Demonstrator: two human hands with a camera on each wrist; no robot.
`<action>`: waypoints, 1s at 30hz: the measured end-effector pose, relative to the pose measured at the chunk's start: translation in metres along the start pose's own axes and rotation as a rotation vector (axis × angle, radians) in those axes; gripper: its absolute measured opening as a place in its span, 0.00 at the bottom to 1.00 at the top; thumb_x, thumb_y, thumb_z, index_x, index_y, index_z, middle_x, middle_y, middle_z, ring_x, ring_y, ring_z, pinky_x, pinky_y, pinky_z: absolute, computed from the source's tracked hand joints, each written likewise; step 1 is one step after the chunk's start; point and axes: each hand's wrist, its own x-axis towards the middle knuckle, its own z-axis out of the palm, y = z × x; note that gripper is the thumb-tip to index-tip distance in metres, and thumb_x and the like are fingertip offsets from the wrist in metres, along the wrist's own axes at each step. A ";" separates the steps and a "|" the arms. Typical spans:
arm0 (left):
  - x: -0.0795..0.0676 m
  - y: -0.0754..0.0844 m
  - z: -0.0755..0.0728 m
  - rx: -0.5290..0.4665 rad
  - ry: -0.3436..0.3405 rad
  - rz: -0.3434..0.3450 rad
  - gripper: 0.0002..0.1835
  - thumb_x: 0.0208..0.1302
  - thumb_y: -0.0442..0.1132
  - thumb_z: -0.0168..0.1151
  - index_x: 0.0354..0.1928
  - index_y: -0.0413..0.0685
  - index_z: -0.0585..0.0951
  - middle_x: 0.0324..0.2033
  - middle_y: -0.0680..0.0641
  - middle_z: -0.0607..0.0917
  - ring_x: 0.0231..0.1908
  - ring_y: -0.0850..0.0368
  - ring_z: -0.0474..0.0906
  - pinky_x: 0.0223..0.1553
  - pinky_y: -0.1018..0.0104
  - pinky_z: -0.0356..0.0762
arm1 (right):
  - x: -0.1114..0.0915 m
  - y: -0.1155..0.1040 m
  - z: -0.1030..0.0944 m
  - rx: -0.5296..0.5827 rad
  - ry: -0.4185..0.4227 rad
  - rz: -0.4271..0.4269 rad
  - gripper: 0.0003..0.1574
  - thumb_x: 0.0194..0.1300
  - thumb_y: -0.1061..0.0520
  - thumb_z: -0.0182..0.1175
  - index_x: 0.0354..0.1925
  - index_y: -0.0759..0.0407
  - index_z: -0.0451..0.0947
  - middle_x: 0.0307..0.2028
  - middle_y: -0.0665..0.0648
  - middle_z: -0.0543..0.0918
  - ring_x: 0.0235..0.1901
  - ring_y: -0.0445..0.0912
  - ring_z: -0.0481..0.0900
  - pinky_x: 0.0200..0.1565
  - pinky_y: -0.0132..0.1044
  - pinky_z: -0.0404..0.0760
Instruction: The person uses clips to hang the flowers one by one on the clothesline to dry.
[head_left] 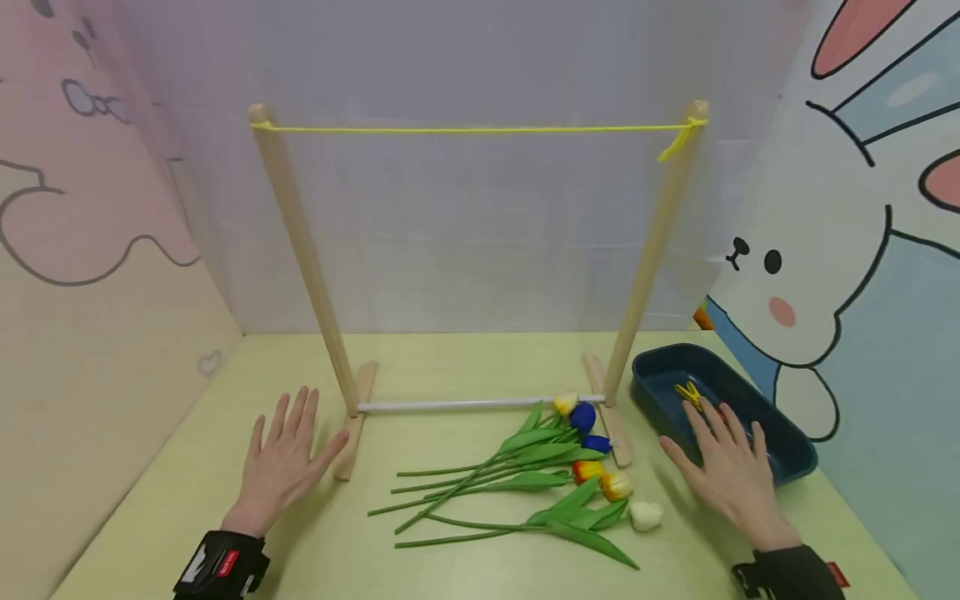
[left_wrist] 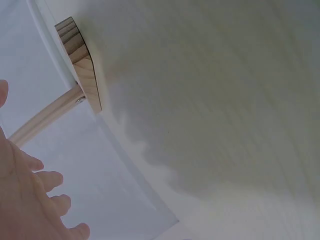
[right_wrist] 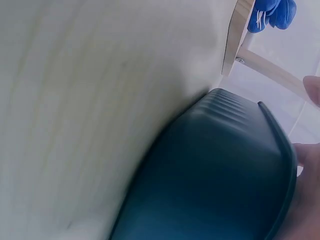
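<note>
My left hand (head_left: 283, 458) is held palm down with fingers spread, beside the left wooden foot (head_left: 352, 446) of a frame; it holds nothing. Over the near side of a dark blue tray (head_left: 795, 454) is my right hand (head_left: 726, 475), its fingers extended and spread. Inside the tray lies something small and yellow, like a clip (head_left: 688, 393), just beyond those fingertips; the hand partly covers the tray's inside. Between the hands, several artificial tulips (head_left: 525, 479) lie on the table, heads to the right, in blue, white, yellow and orange-red. The right wrist view shows the tray's outer wall (right_wrist: 200, 170).
Two wooden posts, left (head_left: 303, 250) and right (head_left: 654, 250), stand behind the flowers. A yellow string (head_left: 480, 130) is tied between their tops, and a white rod (head_left: 457, 406) joins them low down. Walls with cartoon drawings, including a rabbit (head_left: 810, 250), border the table.
</note>
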 end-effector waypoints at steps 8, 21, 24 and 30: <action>-0.005 -0.003 -0.002 -0.019 0.006 -0.004 0.49 0.73 0.66 0.47 0.80 0.42 0.45 0.79 0.33 0.51 0.78 0.31 0.43 0.73 0.28 0.37 | 0.007 0.000 -0.005 0.031 -0.037 0.023 0.51 0.71 0.31 0.54 0.74 0.65 0.60 0.72 0.75 0.60 0.72 0.72 0.53 0.69 0.74 0.40; -0.003 0.003 0.003 -0.048 -0.001 0.005 0.48 0.74 0.65 0.46 0.80 0.41 0.45 0.79 0.33 0.50 0.78 0.30 0.44 0.73 0.28 0.38 | 0.023 0.013 -0.032 0.128 -0.170 0.031 0.52 0.74 0.32 0.50 0.76 0.69 0.54 0.73 0.79 0.56 0.70 0.77 0.52 0.65 0.77 0.46; -0.005 0.007 0.002 -0.072 0.017 0.020 0.47 0.74 0.64 0.46 0.80 0.42 0.45 0.79 0.34 0.50 0.78 0.32 0.44 0.74 0.30 0.38 | 0.033 0.017 -0.044 0.202 -0.194 -0.009 0.48 0.77 0.37 0.47 0.75 0.73 0.54 0.71 0.82 0.58 0.69 0.77 0.56 0.63 0.76 0.54; -0.004 0.019 0.003 -0.119 0.110 0.094 0.44 0.74 0.60 0.50 0.80 0.43 0.48 0.78 0.35 0.54 0.78 0.35 0.48 0.76 0.36 0.40 | 0.053 0.025 -0.064 0.305 -0.317 -0.045 0.45 0.81 0.41 0.41 0.75 0.76 0.50 0.70 0.84 0.56 0.66 0.79 0.57 0.60 0.72 0.62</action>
